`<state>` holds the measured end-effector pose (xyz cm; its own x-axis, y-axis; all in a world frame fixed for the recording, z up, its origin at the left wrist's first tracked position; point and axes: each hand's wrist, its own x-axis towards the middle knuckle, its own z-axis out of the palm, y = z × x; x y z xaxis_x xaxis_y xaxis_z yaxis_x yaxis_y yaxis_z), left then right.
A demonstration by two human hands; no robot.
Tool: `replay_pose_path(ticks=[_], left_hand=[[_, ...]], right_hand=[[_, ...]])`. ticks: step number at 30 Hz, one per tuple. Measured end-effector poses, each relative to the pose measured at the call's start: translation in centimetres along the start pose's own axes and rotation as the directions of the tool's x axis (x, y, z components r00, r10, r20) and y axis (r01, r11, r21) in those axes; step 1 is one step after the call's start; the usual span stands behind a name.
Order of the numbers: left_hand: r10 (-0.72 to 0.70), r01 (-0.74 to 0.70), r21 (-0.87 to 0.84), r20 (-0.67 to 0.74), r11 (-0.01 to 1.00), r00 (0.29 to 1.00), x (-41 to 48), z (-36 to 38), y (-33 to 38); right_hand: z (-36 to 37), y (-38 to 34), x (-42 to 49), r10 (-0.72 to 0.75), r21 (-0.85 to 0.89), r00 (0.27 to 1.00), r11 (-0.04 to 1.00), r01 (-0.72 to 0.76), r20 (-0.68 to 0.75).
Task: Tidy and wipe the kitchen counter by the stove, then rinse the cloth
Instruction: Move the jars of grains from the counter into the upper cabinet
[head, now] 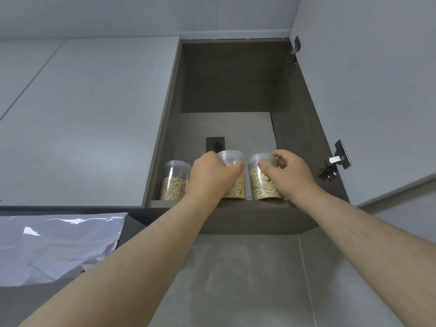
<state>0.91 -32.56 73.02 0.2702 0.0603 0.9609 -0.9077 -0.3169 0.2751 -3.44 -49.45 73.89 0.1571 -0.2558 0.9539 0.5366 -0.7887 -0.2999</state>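
Jars of pale flakes stand three in a row at the near edge of the open cupboard's bottom shelf (158,203): the left jar (175,180), the middle jar (232,159) and the right jar (262,185). All three are clear plastic, upright, lidded and roughly half full. The middle and right jars are just beside each other with a thin gap between them. The left jar stands a little apart, and a hand hides the space between it and the middle one.

Two bare hands reach up to the shelf, one on each of two jars. The left hand (212,178) is wrapped round the middle jar, its fingers curled across the front and its back covering the jar's left side. The right hand (290,175) grips the right jar near the top, thumb pressed on the front wall and fingers curled round the right of the lid. The left jar is untouched.

One dark socket plate (215,145) sits on the far wall of the cupboard, above the middle jar. The cupboard door (365,90) hangs open on the right with two metal hinges, a lower hinge (335,161) and an upper hinge (295,47). One crumpled shiny plastic sheet (59,241) lies at the near left, below the closed cupboard fronts.
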Motion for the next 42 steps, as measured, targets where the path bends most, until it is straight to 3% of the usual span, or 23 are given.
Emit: replay_pose_path(ticks=[5,9,12,15,19,23,36,42], left_hand=[[0.071,-0.067,0.126,-0.03,0.99,0.997,-0.5,1.4,-0.9],[0.256,-0.211,0.342,-0.092,0.916,0.962,-1.4,2.6,-2.6],[0.45,-0.378,0.409,-0.093,0.831,0.888,-1.7,2.3,-3.8],[0.54,-0.495,0.404,0.004,0.769,0.842,-1.6,1.4,-4.6],[0.612,-0.611,0.438,0.158,0.66,0.775,-2.0,1.2,-4.8],[0.604,-0.611,0.444,0.177,0.655,0.777,-2.1,1.2,-4.7],[0.432,-0.501,0.349,0.259,0.792,0.864,-1.5,0.9,-4.5],[0.264,-0.345,0.194,0.35,0.918,0.899,-0.5,0.1,-4.1]], right_hand=[[-0.4,0.3,-0.2,0.032,0.051,0.99,0.998,-0.039,0.138],[-1.0,0.6,-0.9,-0.026,0.06,0.967,0.998,0.011,0.255],[-1.2,0.8,-1.5,-0.116,0.01,0.949,0.993,0.118,0.292],[-1.1,1.2,-1.5,-0.18,-0.02,0.923,0.98,0.198,0.341],[-1.1,1.6,-1.3,-0.163,-0.047,0.924,0.981,0.19,0.345],[-0.9,1.5,-1.0,-0.138,-0.076,0.928,0.982,0.174,0.346],[-0.9,0.6,-0.6,-0.009,-0.168,0.918,0.982,0.082,0.397],[-1.0,0.7,-0.5,-0.016,-0.199,0.916,0.974,0.104,0.402]])
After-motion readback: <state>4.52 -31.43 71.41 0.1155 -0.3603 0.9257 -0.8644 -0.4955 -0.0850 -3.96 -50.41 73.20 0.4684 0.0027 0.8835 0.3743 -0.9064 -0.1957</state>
